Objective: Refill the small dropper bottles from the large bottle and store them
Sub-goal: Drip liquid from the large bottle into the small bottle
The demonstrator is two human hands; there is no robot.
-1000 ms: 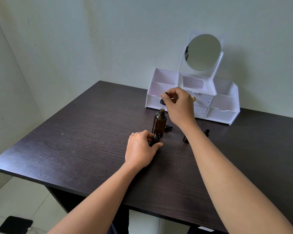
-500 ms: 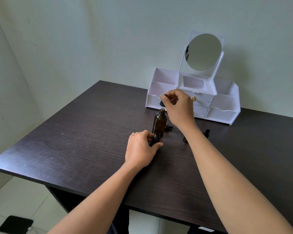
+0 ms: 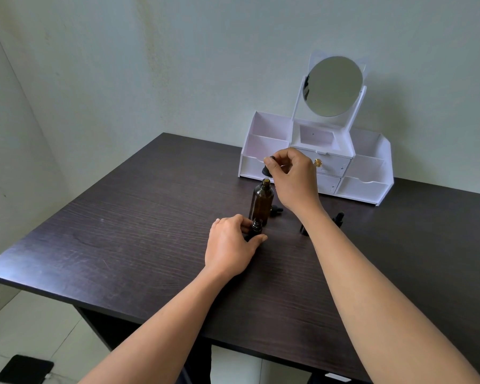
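A large amber bottle [image 3: 261, 200] stands uncapped in the middle of the dark table [image 3: 122, 231]. Just above its mouth my right hand [image 3: 291, 178] pinches a black dropper cap [image 3: 267, 165]. In front of the big bottle stands a small dark dropper bottle [image 3: 255, 228], uncapped, gripped by my left hand [image 3: 230, 245]. Another small dropper bottle [image 3: 337, 218] lies on its side behind my right forearm, partly hidden. A loose black dropper cap [image 3: 276, 209] lies right of the large bottle.
A white organiser [image 3: 366, 173] with open compartments, small drawers and a round mirror [image 3: 332, 85] stands at the table's back edge against the wall. The table's left and front edges drop to a tiled floor with a black object [image 3: 25, 370].
My right hand has lowered slightly with the dropper cap, bringing it closer over the large bottle's mouth. My left hand and the small bottle have stayed still.
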